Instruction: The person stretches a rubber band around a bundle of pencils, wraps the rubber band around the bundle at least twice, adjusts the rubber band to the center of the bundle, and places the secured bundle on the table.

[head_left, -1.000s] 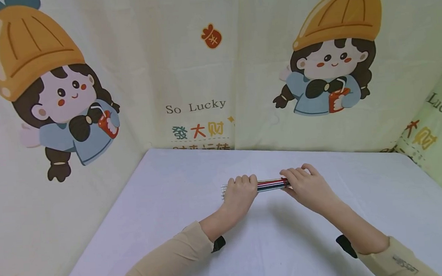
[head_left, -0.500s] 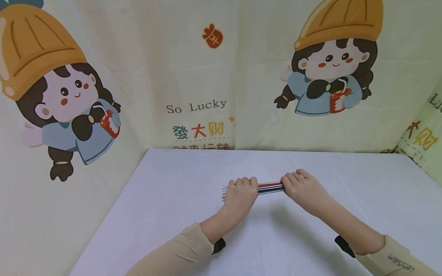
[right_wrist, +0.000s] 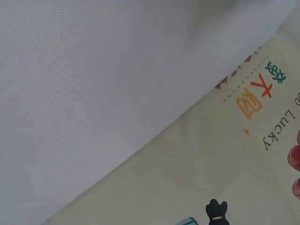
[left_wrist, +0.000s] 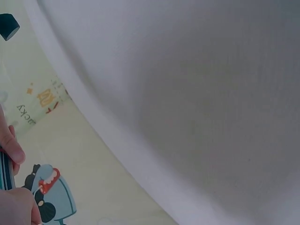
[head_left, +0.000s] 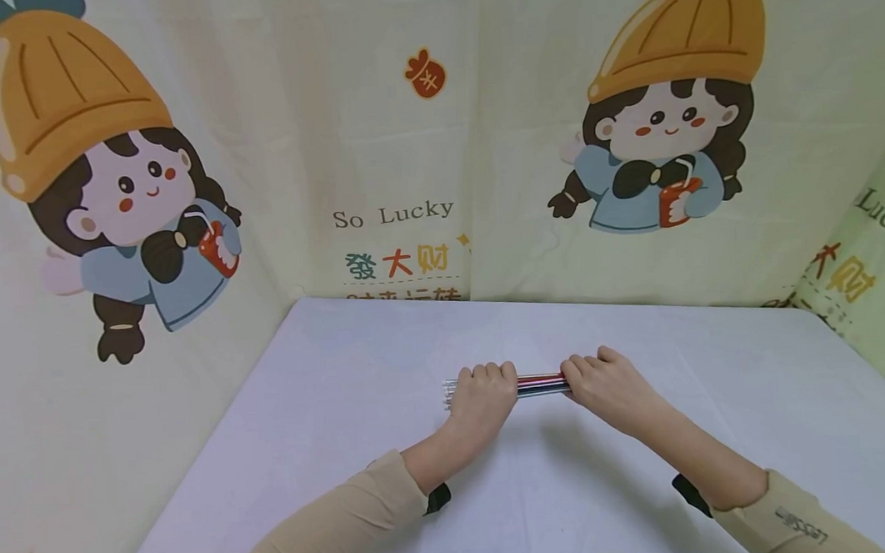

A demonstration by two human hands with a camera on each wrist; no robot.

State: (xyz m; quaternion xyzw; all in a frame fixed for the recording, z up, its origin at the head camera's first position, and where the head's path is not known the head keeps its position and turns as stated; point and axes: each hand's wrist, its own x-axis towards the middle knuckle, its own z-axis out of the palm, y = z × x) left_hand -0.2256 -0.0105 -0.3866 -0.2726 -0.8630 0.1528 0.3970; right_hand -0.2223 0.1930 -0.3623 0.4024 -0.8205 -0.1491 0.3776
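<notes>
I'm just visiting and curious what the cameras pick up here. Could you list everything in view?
bundle of thin sticks: one bundle, red, green and dark strands with clear tips at its left end, held level over the table between the two hands; exact number of sticks cannot be told.
table: one, covered in white cloth, filling the lower middle.
backdrop cloth: pale yellow, printed with cartoon girls in orange hats and the words "So Lucky", hung behind and on both sides of the table.
sleeves: two, beige, at the bottom.
left hand: one, fingers curled round the bundle's left part.
right hand: one, fingers curled round the bundle's right end.
</notes>
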